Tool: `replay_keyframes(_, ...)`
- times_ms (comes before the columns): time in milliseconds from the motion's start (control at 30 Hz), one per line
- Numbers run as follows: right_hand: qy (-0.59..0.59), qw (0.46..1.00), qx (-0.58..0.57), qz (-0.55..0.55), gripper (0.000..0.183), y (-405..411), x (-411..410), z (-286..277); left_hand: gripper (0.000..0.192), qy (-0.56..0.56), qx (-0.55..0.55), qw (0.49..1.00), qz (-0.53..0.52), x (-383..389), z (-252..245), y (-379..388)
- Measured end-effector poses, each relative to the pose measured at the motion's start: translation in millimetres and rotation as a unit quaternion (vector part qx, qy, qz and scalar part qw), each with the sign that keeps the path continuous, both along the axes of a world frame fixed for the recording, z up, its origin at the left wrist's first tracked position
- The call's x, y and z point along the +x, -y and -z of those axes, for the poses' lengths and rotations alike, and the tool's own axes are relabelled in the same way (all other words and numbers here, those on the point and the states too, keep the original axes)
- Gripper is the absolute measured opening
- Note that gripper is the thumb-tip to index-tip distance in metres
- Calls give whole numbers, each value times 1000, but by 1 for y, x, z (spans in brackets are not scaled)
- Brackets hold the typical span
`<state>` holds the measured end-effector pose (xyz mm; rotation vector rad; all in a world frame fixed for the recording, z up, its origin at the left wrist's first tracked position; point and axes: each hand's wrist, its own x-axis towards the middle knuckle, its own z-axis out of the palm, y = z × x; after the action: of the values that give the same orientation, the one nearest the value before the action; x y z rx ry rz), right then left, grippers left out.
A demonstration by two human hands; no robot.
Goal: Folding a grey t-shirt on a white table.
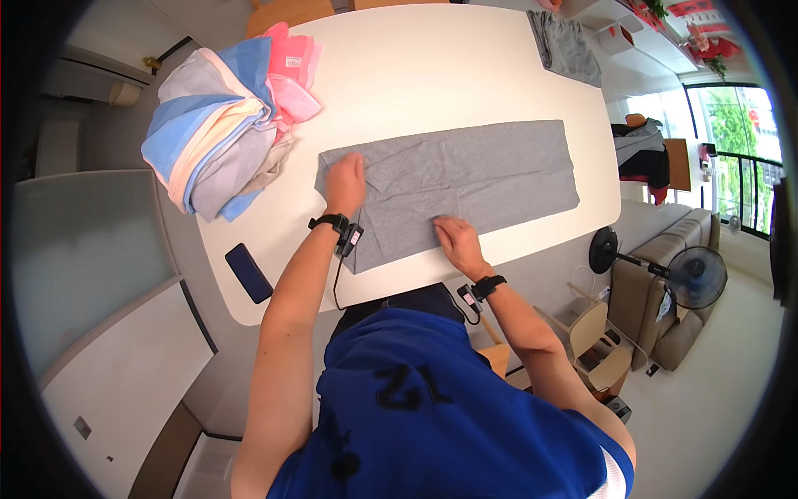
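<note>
A grey cloth garment, folded into a long strip with creases across it, lies flat on the white table. Over the garment's left end is my left hand, its fingers curled; whether cloth is caught in them is hidden. At the near edge, around the strip's middle, my right hand has thumb and fingertips pinched together on the fabric. Both wrists wear black straps with small cabled devices.
A heap of blue, grey, peach and pink cloths covers the table's far left corner. Nearer sits a dark smartphone. Another folded grey garment lies at the far right corner. Beyond the right edge stand an electric fan and a chair.
</note>
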<state>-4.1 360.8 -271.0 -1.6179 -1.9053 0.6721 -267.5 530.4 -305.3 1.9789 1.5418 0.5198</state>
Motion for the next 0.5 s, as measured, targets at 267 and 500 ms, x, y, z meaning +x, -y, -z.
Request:
replay_keyframes(267,-59,992,-93,64,14,-1,-1,6,17,-78,167,962,203,-5,-17,8)
replay_keyframes(500,-77,994,-60,43,14,-9,-7,9,11,91,26,996,-8,2,6,7)
